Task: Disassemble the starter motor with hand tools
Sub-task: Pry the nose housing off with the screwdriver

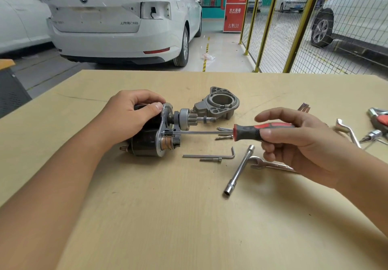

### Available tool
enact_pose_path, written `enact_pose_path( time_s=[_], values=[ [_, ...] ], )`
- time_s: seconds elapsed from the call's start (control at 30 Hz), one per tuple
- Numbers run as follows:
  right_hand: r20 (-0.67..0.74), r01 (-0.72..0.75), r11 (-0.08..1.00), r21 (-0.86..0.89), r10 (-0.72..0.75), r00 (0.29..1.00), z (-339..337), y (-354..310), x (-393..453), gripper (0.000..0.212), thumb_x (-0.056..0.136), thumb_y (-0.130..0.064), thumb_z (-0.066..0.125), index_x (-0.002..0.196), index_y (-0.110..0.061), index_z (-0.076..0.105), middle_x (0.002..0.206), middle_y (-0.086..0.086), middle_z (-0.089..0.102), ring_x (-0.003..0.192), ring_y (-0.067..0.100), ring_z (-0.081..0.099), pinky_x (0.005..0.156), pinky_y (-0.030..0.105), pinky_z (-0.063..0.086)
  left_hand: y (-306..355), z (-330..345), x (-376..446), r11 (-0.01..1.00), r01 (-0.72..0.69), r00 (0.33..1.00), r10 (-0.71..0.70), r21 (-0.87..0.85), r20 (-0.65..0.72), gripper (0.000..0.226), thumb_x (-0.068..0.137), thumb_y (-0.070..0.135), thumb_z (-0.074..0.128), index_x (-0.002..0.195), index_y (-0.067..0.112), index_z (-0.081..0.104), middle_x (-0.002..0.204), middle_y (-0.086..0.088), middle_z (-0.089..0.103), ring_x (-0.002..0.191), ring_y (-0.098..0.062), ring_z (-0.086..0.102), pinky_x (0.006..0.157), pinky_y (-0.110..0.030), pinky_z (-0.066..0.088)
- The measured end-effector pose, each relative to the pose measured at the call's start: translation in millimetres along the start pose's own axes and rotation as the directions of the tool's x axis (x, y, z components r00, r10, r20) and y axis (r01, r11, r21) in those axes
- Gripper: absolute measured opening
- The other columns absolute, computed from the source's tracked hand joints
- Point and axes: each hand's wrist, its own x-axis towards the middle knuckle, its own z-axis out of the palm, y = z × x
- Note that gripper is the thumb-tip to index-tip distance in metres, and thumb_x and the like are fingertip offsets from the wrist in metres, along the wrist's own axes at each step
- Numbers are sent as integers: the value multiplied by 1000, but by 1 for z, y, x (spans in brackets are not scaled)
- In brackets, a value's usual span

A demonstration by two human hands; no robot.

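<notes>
Left hand (pixel 134 116) clamps our starter motor (pixel 151 137), frame centre-left; right hand (pixel 294 141) grips the screwdriver (pixel 210 132), shaft horizontal, tip at its plate.

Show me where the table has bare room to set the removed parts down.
Bare: the near table between the forearms, below the hex key, and the far strip behind the drive housing. Crowded: right of the starter motor, around the socket wrench and spanner.

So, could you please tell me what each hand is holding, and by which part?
The left hand grips the starter motor around its black body. The right hand holds the screwdriver by its red-and-black handle.
</notes>
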Motion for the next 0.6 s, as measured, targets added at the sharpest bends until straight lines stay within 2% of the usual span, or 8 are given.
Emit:
enact_pose_path(
  time_s=[0.07, 0.13, 0.23, 0.37, 0.43, 0.5, 0.57, 0.6],
  values=[
    [-24, -75, 996, -56, 73, 997, 2, -1, 0, 40, 70, -33, 80, 98, -5, 71, 82, 21, 67, 51, 20, 50, 44, 30, 45, 0, 0, 0, 1000, 0, 1000, 0, 6, 0, 16, 101, 25, 65, 102, 34, 78, 94, 25, 74, 89, 9, 66, 73, -9, 44],
    [-64, -103, 990, -101, 97, 993, 2, -2, 0, 44, 73, -42, 75, 97, -5, 71, 78, 24, 67, 45, 21, 48, 40, 28, 41, -1, 0, 0, 1000, -2, 1000, 2, 8, 0, 16, 101, 24, 65, 103, 34, 78, 93, 25, 74, 88, 10, 66, 71, -6, 44],
    [-30, -41, 998, -46, 40, 999, 1, -2, 0, 39, 65, -25, 81, 99, -9, 72, 77, 21, 65, 48, 19, 45, 42, 28, 41, 0, 0, 0, 1000, -3, 1000, 3, 5, 1, 16, 101, 24, 65, 104, 32, 78, 94, 25, 75, 89, 9, 66, 75, -11, 45],
    [14, 33, 999, 20, -34, 999, -2, 1, -1, 57, 49, 4, 88, 102, -12, 74, 77, 13, 56, 58, 19, 46, 51, 30, 45, 0, 0, -1, 1000, 0, 1000, 0, -17, 3, 16, 101, 24, 65, 105, 32, 79, 95, 23, 75, 90, 6, 67, 78, -17, 46],
    [21, 19, 1000, 7, -20, 1000, 1, 0, -1, 50, 53, -5, 89, 101, -11, 73, 78, 14, 59, 58, 19, 47, 51, 30, 45, 0, 0, -1, 1000, -1, 1000, 1, -17, 2, 16, 101, 24, 65, 104, 31, 79, 95, 23, 75, 90, 6, 67, 79, -17, 46],
    [4, -33, 999, -22, 33, 999, 4, -2, -3, 38, 68, -28, 82, 100, -10, 72, 79, 18, 66, 53, 20, 48, 46, 29, 43, -1, -1, -1, 1000, -3, 1000, 3, -11, 3, 16, 101, 24, 65, 104, 32, 78, 95, 23, 75, 90, 7, 67, 78, -17, 46],
    [-35, -78, 995, -58, 76, 996, 3, -3, -3, 43, 74, -40, 75, 102, -8, 71, 82, 25, 69, 47, 20, 47, 44, 27, 40, -1, -1, -1, 1000, -5, 1000, 5, -7, 6, 15, 101, 25, 65, 105, 32, 78, 95, 25, 75, 90, 9, 66, 77, -16, 46],
    [-40, -79, 995, -66, 77, 996, 3, -3, -3, 43, 74, -39, 74, 104, -8, 71, 83, 26, 68, 45, 20, 46, 44, 26, 39, -1, -1, -1, 1000, -6, 1000, 6, -8, 6, 16, 101, 25, 65, 105, 32, 78, 95, 25, 75, 90, 9, 66, 77, -16, 46]
  ],
)
